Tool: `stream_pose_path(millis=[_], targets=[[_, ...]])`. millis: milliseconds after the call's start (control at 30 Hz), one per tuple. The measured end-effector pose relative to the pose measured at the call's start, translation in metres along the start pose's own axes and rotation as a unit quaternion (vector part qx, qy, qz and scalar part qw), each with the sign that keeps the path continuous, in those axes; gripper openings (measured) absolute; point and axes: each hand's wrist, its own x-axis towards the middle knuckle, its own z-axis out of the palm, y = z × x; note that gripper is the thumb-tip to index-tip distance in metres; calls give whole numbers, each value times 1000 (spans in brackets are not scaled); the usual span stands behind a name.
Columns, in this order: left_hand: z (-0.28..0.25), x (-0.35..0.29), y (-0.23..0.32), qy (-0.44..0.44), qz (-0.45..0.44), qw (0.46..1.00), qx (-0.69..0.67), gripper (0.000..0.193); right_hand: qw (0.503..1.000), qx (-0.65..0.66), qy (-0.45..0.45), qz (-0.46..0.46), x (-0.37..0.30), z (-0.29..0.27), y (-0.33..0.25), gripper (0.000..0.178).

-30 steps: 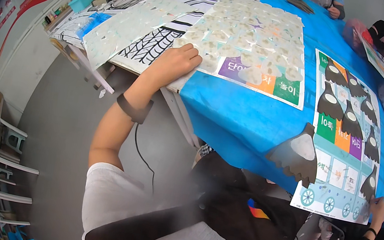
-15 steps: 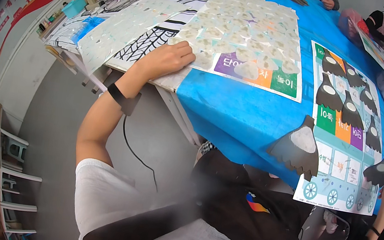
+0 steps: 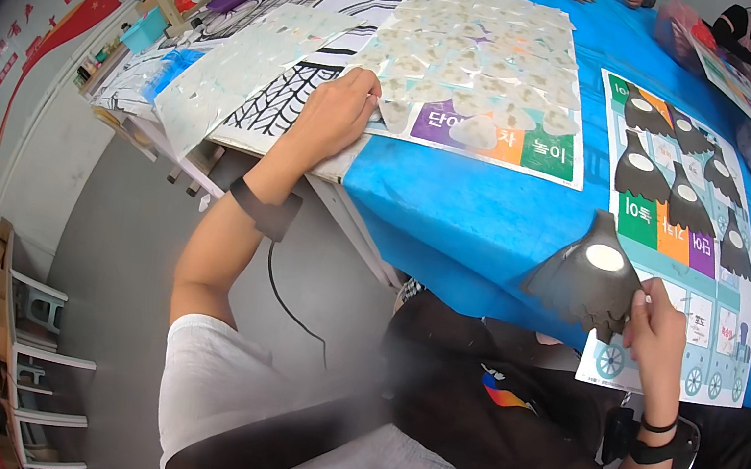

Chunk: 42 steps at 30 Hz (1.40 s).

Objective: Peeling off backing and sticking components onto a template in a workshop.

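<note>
Right hand (image 3: 656, 326) has raised the dark cutout (image 3: 586, 282); left hand (image 3: 338, 114) stays.

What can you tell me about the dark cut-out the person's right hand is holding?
The cut-out is a flat, dark grey piece, bell-like in outline with a jagged lower edge and a white oval near its middle. It looks like card or felt. The right hand pinches its lower right edge, holding it over the blue table and the corner of the train poster, which bears similar shapes.

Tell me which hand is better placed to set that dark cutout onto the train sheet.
Right: the right hand already pinches the dark cutout over the train sheet; the left hand rests far off.
</note>
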Motion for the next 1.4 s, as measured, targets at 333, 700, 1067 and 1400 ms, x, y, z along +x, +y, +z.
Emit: stream_pose_path(millis=[333,700,1067,1400], targets=[[12,6,-12,52,-68,995,48,12,974,-200,64,-85,-3,2,-22,19],[-42,14,112,38,-161,943,-290,14,952,-155,187,-185,-17,-3,-68,15],[-44,14,196,-159,12,900,-406,21,944,1,169,-283,-11,10,-107,21],[-17,-9,217,-140,-155,779,-591,40,902,-45,255,-344,-23,21,-77,11]])
